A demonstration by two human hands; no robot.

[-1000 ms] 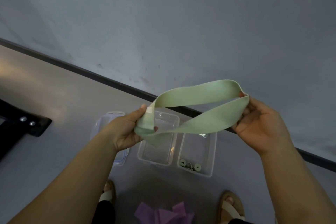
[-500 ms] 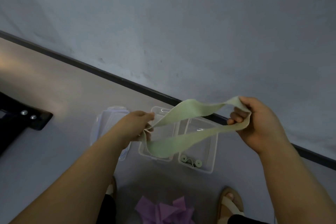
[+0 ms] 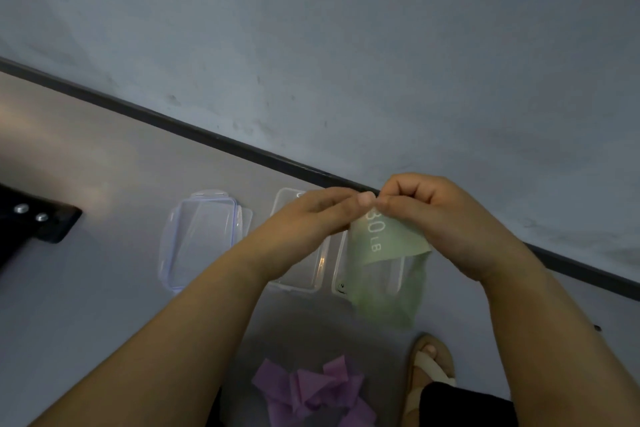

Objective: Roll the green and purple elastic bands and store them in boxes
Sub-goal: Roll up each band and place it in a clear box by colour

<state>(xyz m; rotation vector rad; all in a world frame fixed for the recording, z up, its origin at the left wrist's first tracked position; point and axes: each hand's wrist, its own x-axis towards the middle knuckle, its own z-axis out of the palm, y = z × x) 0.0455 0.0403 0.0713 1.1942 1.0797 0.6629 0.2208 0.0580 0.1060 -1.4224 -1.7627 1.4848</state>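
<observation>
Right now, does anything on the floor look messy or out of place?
Only the purple bands: a loose, crumpled heap on the floor beside the sandalled foot, unrolled and outside the boxes. Nothing looks spilled or damaged.

Left hand (image 3: 311, 222) and right hand (image 3: 440, 218) meet out front, fingers (image 3: 398, 209) seemingly pinching the green band (image 3: 384, 243).

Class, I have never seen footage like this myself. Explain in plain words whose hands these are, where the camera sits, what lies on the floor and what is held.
No machine here: these are a person's two bare hands, filmed by one wide-angle camera worn on the head, looking down. The left hand and right hand together pinch the top of a green elastic band, printed 30 LB, which hangs below them. On the floor lie two clear boxes, a clear lid beside them and a heap of purple bands near a sandalled foot.
</observation>
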